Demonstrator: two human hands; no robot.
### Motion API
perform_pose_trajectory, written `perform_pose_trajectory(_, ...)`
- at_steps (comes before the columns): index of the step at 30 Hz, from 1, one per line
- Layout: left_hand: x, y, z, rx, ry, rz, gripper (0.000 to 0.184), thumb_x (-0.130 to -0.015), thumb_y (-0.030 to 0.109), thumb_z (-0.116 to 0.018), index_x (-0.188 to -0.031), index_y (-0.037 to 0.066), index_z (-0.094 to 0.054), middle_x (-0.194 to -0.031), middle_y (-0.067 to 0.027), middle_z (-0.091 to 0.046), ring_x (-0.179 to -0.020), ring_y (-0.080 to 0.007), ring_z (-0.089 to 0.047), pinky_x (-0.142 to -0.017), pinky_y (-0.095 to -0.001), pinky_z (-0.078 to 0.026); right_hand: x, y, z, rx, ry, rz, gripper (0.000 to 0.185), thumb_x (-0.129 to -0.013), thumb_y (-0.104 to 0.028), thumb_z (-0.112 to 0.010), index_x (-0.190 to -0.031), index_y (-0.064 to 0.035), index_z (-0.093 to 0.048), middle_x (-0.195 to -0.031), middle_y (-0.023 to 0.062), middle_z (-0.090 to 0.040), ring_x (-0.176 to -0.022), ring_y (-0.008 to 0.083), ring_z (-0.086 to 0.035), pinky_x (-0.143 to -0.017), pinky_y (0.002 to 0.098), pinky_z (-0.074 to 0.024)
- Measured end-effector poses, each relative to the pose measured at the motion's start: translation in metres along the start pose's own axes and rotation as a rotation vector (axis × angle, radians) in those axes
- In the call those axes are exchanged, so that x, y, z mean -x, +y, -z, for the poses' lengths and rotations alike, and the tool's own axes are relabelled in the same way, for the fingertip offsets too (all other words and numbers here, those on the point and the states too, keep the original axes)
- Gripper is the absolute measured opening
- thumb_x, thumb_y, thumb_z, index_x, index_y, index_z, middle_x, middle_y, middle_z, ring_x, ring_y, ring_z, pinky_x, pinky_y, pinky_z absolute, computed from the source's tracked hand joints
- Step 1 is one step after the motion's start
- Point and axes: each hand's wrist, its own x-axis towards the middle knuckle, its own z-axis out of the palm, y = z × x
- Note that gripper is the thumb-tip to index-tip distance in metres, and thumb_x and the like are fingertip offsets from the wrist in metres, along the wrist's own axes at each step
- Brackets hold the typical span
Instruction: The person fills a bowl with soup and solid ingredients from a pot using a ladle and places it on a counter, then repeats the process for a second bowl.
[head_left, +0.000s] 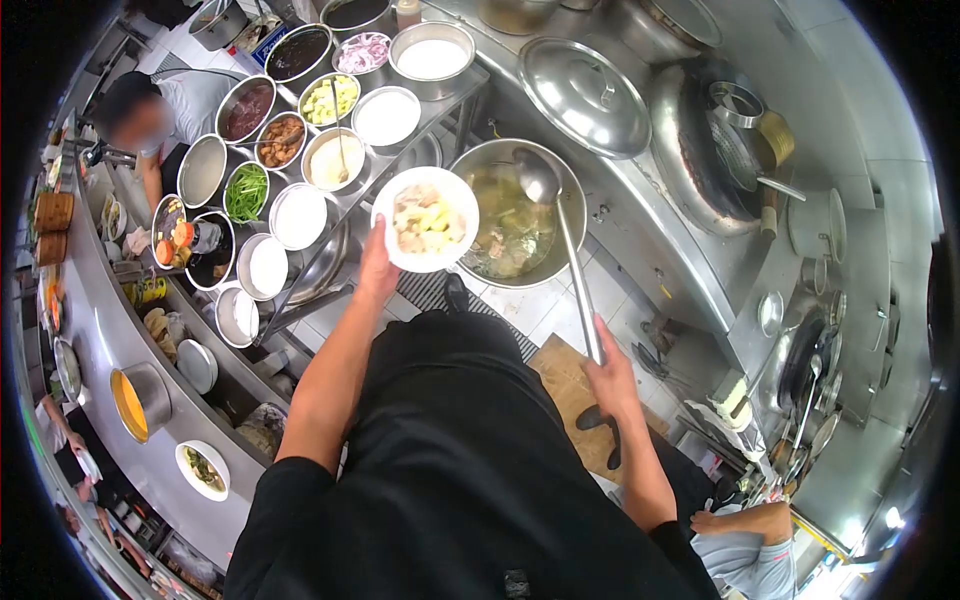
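A white bowl point(468, 222) with pale chunks and yellow-green pieces is held by my left hand point(378, 262), whose fingers grip its left rim. My right hand point(611, 375) is closed round the handle of a long metal ladle point(574, 258). The ladle's round head lies over the upper part of a large metal pot point(578, 205). Inside that pot is a greenish broth point(510, 232) with solid pieces in it. The bowl overlaps the pot's left edge in the view; whether they touch cannot be told.
Metal containers of ingredients, including chopped greens point(246, 192) and sliced onion point(362, 53), stand at the upper left. A lid point(585, 97) lies behind the pot, a wok point(690, 150) to its right. People are at the left and lower right.
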Motion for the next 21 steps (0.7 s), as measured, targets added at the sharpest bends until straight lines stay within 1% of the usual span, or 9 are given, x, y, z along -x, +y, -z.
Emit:
perform_pose_trajectory(2, 0.025, 0.009, 0.013, -0.029, 0.06, -0.012, 0.059, -0.106, 0.044, -0.038, -0.143, -0.001, -0.04, -0.139, -0.0136, -0.055, -0.125, -0.0234, -0.056, -0.106, -0.0383, -0.046, -0.032, 0.015, -0.015, 0.042, 0.001, 0.041, 0.076, -0.083, -0.013, -0.058, -0.155, -0.0231, -0.034, -0.079, 0.0157, -0.063, -0.067, 0.0228, -0.058, -0.071, 0.0377, -0.0504)
perform_pose_trajectory(5, 0.059, 0.015, 0.034, -0.028, 0.086, -0.027, 0.059, -0.107, 0.042, -0.035, -0.147, -0.001, -0.035, -0.143, -0.0154, -0.051, -0.128, -0.0253, -0.054, -0.107, -0.0397, -0.046, -0.08, 0.028, -0.042, 0.032, -0.081, -0.079, 0.076, -0.083, -0.014, -0.058, -0.155, -0.0219, -0.034, -0.077, 0.0147, -0.063, -0.069, 0.0249, -0.061, -0.071, 0.0392, -0.0509)
perform_pose_trajectory(7, 0.082, 0.016, 0.045, -0.008, 0.142, -0.009, 0.06, -0.107, 0.043, -0.034, -0.148, 0.0, -0.033, -0.145, -0.0161, -0.049, -0.129, -0.026, -0.053, -0.108, -0.0402, -0.045, -0.115, 0.048, -0.061, 0.045, -0.046, 0.025, 0.076, -0.082, -0.014, -0.059, -0.155, -0.0202, -0.035, -0.075, 0.0133, -0.063, -0.062, 0.0231, -0.062, -0.066, 0.0382, -0.0519)
perform_pose_trajectory(8, 0.094, 0.019, 0.045, -0.021, 0.194, 0.003, 0.061, -0.107, 0.045, -0.033, -0.149, 0.001, -0.032, -0.145, -0.0158, -0.049, -0.13, -0.0261, -0.053, -0.108, -0.0401, -0.045, -0.11, 0.015, -0.056, -0.057, -0.113, -0.083, 0.079, -0.082, -0.011, -0.062, -0.155, -0.0144, -0.033, -0.069, 0.0069, -0.058, -0.055, 0.0172, -0.055, -0.057, 0.0326, -0.0481)
perform_pose_trajectory(9, 0.106, 0.019, 0.048, -0.029, 0.217, -0.011, 0.061, -0.107, 0.045, -0.033, -0.15, 0.001, -0.031, -0.146, -0.0153, -0.048, -0.131, -0.0259, -0.052, -0.109, -0.0399, -0.044, -0.123, 0.015, -0.062, -0.057, -0.124, -0.082, 0.079, -0.082, -0.011, -0.062, -0.155, -0.0144, -0.033, -0.069, 0.0069, -0.058, -0.055, 0.0172, -0.055, -0.057, 0.0326, -0.0481)
perform_pose_trajectory(12, 0.13, 0.016, 0.059, 0.004, 0.235, -0.039, 0.062, -0.107, 0.046, -0.034, -0.15, 0.002, -0.03, -0.147, -0.015, -0.047, -0.132, -0.0259, -0.051, -0.11, -0.0404, -0.042, -0.155, 0.018, -0.083, -0.286, -0.2, -0.092, 0.082, -0.084, -0.007, -0.059, -0.157, -0.0073, -0.023, -0.061, 0.0047, -0.053, -0.043, 0.0158, -0.051, -0.042, 0.0316, -0.0439)
perform_pose_trajectory(17, 0.158, 0.016, 0.059, 0.035, 0.28, -0.076, 0.065, -0.106, 0.048, -0.036, -0.151, 0.002, -0.029, -0.149, -0.0149, -0.045, -0.134, -0.0272, -0.048, -0.112, -0.0421, -0.04, -0.196, -0.001, -0.123, -0.406, -0.18, -0.109, 0.078, -0.084, -0.005, -0.057, -0.155, -0.0049, -0.026, -0.063, 0.0059, -0.054, -0.044, 0.016, -0.051, -0.042, 0.0324, -0.0438)
perform_pose_trajectory(19, 0.163, 0.016, 0.061, 0.032, 0.312, -0.073, 0.066, -0.105, 0.049, -0.037, -0.151, 0.003, -0.028, -0.149, -0.0149, -0.044, -0.134, -0.0276, -0.048, -0.112, -0.042, -0.04, -0.21, -0.008, -0.14, -0.395, -0.094, -0.109, 0.075, -0.083, -0.006, -0.056, -0.153, -0.0028, -0.029, -0.065, 0.0071, -0.055, -0.044, 0.0165, -0.051, -0.042, 0.0332, -0.0447)
perform_pose_trajectory(21, 0.166, 0.015, 0.062, 0.016, 0.323, -0.075, 0.07, -0.102, 0.055, -0.042, -0.151, 0.007, -0.03, -0.147, -0.0133, -0.048, -0.131, -0.0277, -0.052, -0.109, -0.0427, -0.044, -0.214, -0.022, -0.15, -0.369, -0.064, -0.1, 0.072, -0.083, -0.007, -0.055, -0.151, -0.0012, -0.031, -0.068, 0.0095, -0.057, -0.045, 0.0182, -0.053, -0.042, 0.0346, -0.0454)
